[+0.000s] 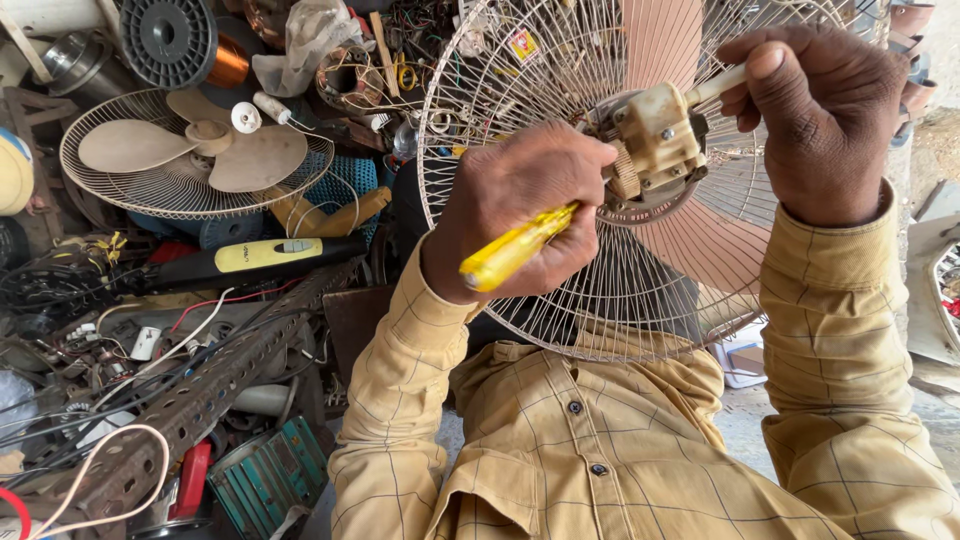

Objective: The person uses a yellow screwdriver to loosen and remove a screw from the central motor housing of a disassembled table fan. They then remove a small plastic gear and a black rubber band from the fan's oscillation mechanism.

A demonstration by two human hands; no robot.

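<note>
Left hand grips yellow screwdriver at fan motor; right hand steadies it.

The screwdriver tip is hidden behind the left hand. The fan guard runs off the top edge. The right hand covers the white shaft's end.
</note>
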